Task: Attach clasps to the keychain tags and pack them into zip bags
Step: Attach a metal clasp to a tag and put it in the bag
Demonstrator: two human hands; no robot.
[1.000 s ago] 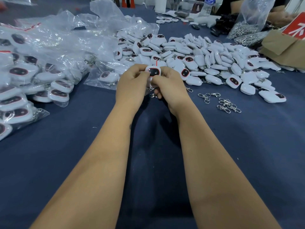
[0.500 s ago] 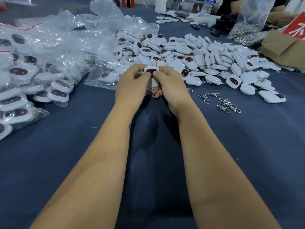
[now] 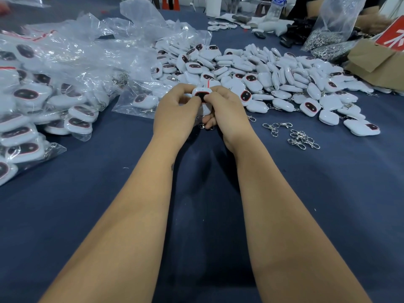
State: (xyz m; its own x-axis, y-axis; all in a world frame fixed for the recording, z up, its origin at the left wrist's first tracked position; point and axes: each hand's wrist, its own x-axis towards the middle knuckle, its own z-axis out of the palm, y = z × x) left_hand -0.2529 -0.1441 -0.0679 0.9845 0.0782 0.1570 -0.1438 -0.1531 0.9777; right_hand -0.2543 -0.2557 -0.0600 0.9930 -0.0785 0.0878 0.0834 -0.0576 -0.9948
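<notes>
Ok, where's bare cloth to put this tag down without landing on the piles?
Bare cloth runs along the near edge on both sides of the forearms, and right of the loose clasps. Crowded: the bagged tags at far left and the loose tag heap ahead. Both hands, left and right, hold the tag.

A dark blue cloth point(image 3: 87, 215) covers my table. At its far right edge sits a brown cardboard box point(image 3: 376, 64) with a red sign point(image 3: 392, 39); left of the box stands a clear plastic bottle point(image 3: 276, 6).
</notes>
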